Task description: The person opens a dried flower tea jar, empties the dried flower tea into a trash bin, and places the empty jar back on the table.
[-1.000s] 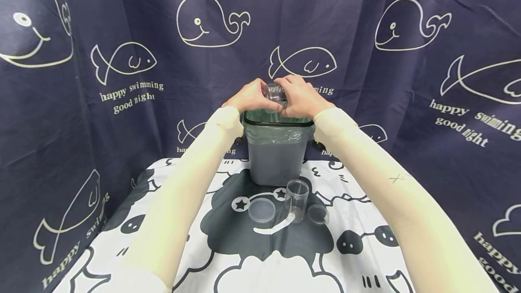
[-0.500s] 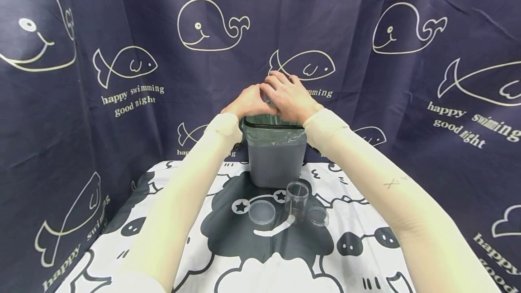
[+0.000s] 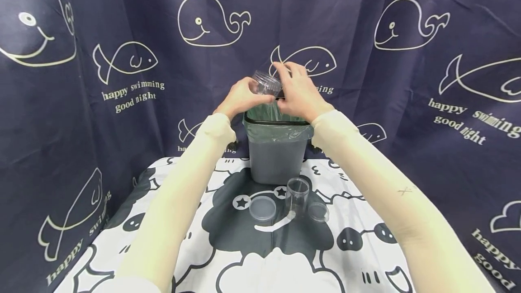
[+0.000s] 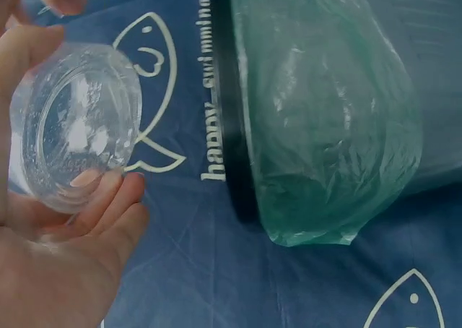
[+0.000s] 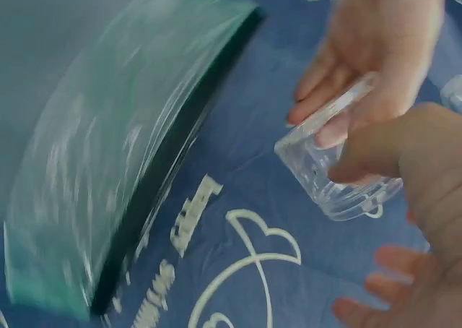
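My left hand (image 3: pixel 241 97) grips a short clear plastic jar (image 3: pixel 266 83) between thumb and fingers, tilted above the bin (image 3: pixel 277 159). The left wrist view shows the fingers curled round the clear jar (image 4: pixel 83 126), its round end facing the camera. Just right of it is my right hand (image 3: pixel 300 90), fingers spread apart. In the right wrist view the right thumb (image 5: pixel 368 151) overlaps the jar's side; whether it touches cannot be told. A green liner (image 3: pixel 277 134) folds over the bin's rim, held by a black band.
In front of the bin a taller clear jar (image 3: pixel 297 196) stands uncapped on the sheep-print cloth (image 3: pixel 277 279). One round lid (image 3: pixel 262 208) lies to its left, a smaller clear lid (image 3: pixel 318 212) to its right. Behind hangs a dark blue curtain (image 3: pixel 346 12).
The right hand covered the jar half a second ago; it has since shifted right and off it. The left hand has moved slightly left and up with the jar, which is now in plain sight.
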The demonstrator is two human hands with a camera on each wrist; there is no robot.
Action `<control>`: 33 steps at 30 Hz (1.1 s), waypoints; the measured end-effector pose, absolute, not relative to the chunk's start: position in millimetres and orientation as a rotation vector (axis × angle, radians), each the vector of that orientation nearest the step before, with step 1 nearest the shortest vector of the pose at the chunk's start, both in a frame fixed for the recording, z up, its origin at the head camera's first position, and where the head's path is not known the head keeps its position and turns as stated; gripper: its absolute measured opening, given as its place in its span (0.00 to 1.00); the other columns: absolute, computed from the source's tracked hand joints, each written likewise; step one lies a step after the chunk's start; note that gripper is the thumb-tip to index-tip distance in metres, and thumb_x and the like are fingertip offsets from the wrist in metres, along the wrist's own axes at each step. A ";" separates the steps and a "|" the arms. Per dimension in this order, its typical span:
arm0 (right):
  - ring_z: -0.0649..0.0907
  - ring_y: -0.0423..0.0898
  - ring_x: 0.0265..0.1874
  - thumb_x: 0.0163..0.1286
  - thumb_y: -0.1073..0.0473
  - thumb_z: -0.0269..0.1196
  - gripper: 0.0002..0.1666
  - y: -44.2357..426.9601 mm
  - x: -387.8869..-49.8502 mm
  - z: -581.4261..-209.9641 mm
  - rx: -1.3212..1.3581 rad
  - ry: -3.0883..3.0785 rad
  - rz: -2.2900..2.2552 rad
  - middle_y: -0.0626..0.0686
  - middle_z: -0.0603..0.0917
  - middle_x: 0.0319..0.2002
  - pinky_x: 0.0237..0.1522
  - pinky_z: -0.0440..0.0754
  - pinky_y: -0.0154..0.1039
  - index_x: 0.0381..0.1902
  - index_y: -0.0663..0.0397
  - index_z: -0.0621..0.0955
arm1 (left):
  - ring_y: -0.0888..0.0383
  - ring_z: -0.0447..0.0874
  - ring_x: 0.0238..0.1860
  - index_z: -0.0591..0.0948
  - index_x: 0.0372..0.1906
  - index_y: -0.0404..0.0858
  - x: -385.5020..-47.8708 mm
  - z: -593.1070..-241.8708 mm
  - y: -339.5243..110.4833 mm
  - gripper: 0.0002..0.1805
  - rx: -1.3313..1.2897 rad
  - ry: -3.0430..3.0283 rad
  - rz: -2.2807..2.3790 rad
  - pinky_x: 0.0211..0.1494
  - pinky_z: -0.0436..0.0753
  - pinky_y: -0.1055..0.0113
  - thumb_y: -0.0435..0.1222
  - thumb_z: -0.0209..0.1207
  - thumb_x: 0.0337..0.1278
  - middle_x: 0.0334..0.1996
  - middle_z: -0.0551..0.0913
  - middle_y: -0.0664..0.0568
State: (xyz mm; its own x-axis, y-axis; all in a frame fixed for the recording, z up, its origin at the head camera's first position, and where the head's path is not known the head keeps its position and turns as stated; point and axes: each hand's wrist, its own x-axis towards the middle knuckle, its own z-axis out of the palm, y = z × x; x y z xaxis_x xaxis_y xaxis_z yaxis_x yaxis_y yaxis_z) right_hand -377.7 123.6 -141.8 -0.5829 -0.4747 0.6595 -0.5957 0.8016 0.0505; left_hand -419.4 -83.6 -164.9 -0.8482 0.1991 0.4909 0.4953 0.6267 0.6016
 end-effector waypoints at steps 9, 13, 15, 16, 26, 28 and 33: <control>0.73 0.62 0.62 0.61 0.58 0.62 0.41 122.2 -348.6 -166.2 0.520 -2.303 0.797 0.63 0.76 0.62 0.65 0.70 0.56 0.74 0.53 0.68 | 0.55 0.80 0.56 0.74 0.65 0.39 -387.9 -164.4 -108.8 0.46 -0.440 -2.364 -1.295 0.62 0.77 0.62 0.59 0.75 0.43 0.57 0.81 0.50; 0.76 0.61 0.58 0.59 0.58 0.62 0.36 117.9 -338.7 -186.0 0.550 -2.308 0.831 0.62 0.80 0.56 0.62 0.71 0.55 0.68 0.55 0.74 | 0.53 0.79 0.56 0.73 0.66 0.38 -376.8 -177.6 -120.2 0.44 -0.472 -2.312 -1.360 0.62 0.77 0.60 0.52 0.76 0.45 0.58 0.79 0.47; 0.78 0.60 0.56 0.59 0.58 0.62 0.33 115.7 -333.8 -195.7 0.566 -2.328 0.829 0.62 0.82 0.53 0.60 0.72 0.55 0.65 0.56 0.76 | 0.52 0.78 0.55 0.72 0.66 0.38 -370.3 -185.9 -125.3 0.44 -0.497 -2.295 -1.393 0.61 0.78 0.59 0.50 0.77 0.44 0.57 0.78 0.46; 0.78 0.59 0.55 0.59 0.58 0.61 0.32 114.8 -331.4 -200.8 0.579 -2.342 0.830 0.62 0.82 0.53 0.59 0.73 0.54 0.64 0.57 0.77 | 0.52 0.78 0.55 0.72 0.66 0.38 -366.5 -190.1 -127.6 0.44 -0.512 -2.290 -1.404 0.60 0.78 0.59 0.49 0.77 0.44 0.56 0.78 0.45; 0.78 0.56 0.51 0.62 0.56 0.60 0.28 110.6 -314.9 -234.7 0.618 -2.473 0.834 0.61 0.80 0.53 0.57 0.75 0.53 0.61 0.53 0.78 | 0.53 0.81 0.55 0.73 0.63 0.41 -334.5 -226.8 -147.1 0.45 -0.630 -2.309 -1.424 0.61 0.79 0.55 0.50 0.81 0.40 0.57 0.79 0.50; 0.78 0.56 0.50 0.62 0.57 0.60 0.28 110.6 -314.2 -238.6 0.624 -2.471 0.833 0.61 0.81 0.53 0.56 0.75 0.53 0.61 0.54 0.78 | 0.53 0.81 0.57 0.73 0.63 0.42 -332.5 -236.0 -150.3 0.46 -0.644 -2.351 -1.383 0.63 0.77 0.54 0.53 0.81 0.39 0.58 0.80 0.51; 0.79 0.57 0.52 0.61 0.57 0.60 0.28 108.1 -312.8 -256.2 0.681 -2.485 0.836 0.62 0.83 0.52 0.56 0.76 0.54 0.61 0.56 0.79 | 0.55 0.79 0.61 0.71 0.67 0.44 -331.1 -263.3 -156.1 0.48 -0.660 -2.439 -1.314 0.68 0.74 0.53 0.55 0.81 0.40 0.61 0.80 0.53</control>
